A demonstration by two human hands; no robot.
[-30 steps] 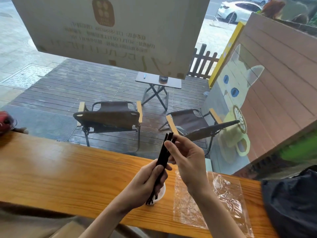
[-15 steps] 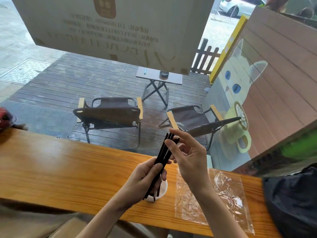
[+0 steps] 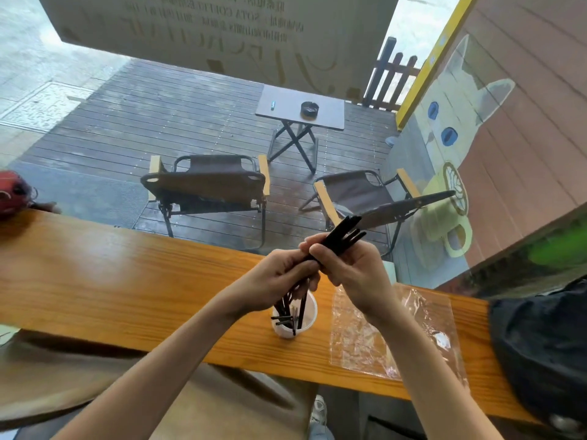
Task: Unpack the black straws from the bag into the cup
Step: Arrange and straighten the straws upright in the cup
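Wooden worktop (image 3: 95,281) ran beneath a window. Dark bag (image 3: 546,354) lay at its right end; red object (image 3: 12,193) at its left. Outside on decking: two folding chairs (image 3: 206,185), small folding table (image 3: 300,108) bearing an ashtray (image 3: 309,108). Cat mural (image 3: 457,122) on right wall.

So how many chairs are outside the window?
2. One folding chair stands on the deck left of the small table; the other chair is to its right, partly behind the straws. More could be hidden.
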